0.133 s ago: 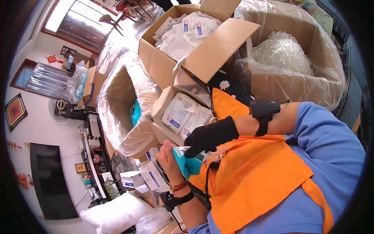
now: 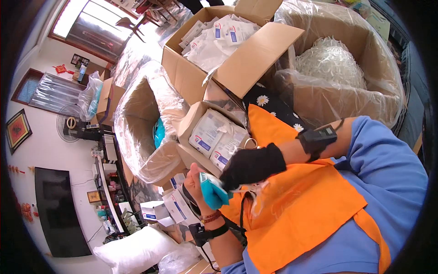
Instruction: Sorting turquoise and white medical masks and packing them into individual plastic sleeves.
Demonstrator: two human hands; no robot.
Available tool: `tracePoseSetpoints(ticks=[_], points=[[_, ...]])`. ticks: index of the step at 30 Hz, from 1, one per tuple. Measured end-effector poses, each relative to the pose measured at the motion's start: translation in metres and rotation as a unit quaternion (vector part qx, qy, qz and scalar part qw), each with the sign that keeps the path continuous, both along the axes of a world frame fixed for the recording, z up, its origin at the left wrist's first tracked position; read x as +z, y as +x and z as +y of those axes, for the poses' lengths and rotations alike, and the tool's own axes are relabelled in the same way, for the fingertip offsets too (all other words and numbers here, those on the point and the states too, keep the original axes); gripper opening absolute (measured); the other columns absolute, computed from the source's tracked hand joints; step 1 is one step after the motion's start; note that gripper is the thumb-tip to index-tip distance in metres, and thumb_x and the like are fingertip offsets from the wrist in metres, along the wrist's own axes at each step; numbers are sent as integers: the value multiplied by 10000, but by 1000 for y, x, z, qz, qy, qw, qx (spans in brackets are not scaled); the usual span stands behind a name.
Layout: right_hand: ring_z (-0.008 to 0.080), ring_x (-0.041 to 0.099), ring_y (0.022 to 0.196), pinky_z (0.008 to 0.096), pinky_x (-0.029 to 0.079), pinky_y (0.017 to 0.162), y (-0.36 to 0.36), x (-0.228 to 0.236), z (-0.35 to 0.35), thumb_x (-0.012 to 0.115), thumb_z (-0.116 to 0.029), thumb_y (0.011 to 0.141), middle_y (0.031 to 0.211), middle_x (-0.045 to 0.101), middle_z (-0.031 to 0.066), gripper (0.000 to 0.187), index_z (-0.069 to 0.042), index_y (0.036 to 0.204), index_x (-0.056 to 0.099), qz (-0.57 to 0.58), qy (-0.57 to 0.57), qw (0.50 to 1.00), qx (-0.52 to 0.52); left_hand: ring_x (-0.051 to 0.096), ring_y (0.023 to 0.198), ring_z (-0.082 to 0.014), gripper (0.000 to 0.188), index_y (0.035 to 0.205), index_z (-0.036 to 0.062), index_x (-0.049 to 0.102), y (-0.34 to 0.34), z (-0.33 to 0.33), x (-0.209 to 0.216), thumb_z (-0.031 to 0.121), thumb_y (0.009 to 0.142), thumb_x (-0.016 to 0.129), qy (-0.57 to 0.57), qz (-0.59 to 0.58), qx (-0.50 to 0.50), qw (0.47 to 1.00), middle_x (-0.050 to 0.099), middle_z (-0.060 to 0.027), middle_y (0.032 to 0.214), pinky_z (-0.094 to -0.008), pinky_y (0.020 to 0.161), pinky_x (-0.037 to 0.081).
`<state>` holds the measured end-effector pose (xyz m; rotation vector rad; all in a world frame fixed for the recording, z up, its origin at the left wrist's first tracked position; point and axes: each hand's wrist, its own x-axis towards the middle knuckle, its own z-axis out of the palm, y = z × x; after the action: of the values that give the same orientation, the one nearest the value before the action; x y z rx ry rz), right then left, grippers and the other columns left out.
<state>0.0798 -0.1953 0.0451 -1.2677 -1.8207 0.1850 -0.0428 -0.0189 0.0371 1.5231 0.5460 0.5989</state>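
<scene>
My bare left hand [image 2: 194, 182] is closed on a teal folded piece [image 2: 213, 192] with a pale upper edge; its exact kind is unclear. Close beside that edge is my right hand [image 2: 251, 165] in a black glove, its fingers smeared by motion, so their grip does not show. A thin white loop [image 2: 252, 140] stands out just above the glove. Right behind the hands, a small open carton [image 2: 185, 125] holds white packets [image 2: 205, 137] with blue print. Something whitish hangs below the glove over my orange apron [image 2: 301, 205].
A plastic-lined carton [image 2: 132, 109] at left holds teal pieces [image 2: 159, 132]. Beyond, a large carton [image 2: 180, 77] is full of white packets [image 2: 232, 29]. At right, another lined carton [image 2: 346, 100] holds heaped white strips [image 2: 331, 61]. Small white boxes [image 2: 178, 205] and a white bag [image 2: 137, 249] lie lower left.
My gloved right hand has shifted slightly right and its fingers have drawn back along the teal piece. The teal piece now looks more folded in my left hand, which has barely moved.
</scene>
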Motion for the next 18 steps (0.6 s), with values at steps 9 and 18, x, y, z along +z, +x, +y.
tracePoseSetpoints(ticks=[9, 18], points=[[305, 646, 965, 403, 527, 803, -49, -3, -39, 687, -382, 827, 1083, 673, 156, 588, -139, 1333, 514, 5, -145, 967, 210, 505, 498, -95, 349, 756, 127, 593, -3, 59, -52, 304, 1032, 474, -352, -247, -33, 902, 543, 25, 599, -263, 471, 446], [225, 645, 761, 357, 519, 662, 107, 81, -113, 598, -257, 920, 968, 690, 93, 329, -91, 1204, 599, -34, 193, 894, -403, 602, 733, -163, 206, 952, 103, 585, -24, 99, -95, 308, 970, 593, 688, 90, 176, 698, 617, -40, 864, -302, 678, 532]])
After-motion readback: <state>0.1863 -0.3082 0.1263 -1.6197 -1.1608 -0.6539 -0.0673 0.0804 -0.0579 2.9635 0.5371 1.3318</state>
